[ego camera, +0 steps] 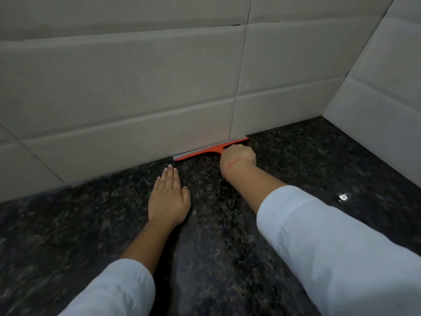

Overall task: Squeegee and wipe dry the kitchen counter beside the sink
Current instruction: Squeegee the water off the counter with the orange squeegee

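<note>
An orange squeegee (205,151) lies with its blade along the foot of the tiled back wall, on the dark speckled granite counter (227,247). My right hand (238,157) is closed around its handle, which the fist hides. A thin red thread circles that wrist. My left hand (168,199) rests flat on the counter, palm down with fingers together, just left of the squeegee and a little nearer to me. It holds nothing. Both arms wear white sleeves.
Grey-beige wall tiles (136,87) rise behind the counter, and a second tiled wall (382,99) closes the corner on the right. A bright wet glint (342,197) shows on the counter at right. No sink is in view.
</note>
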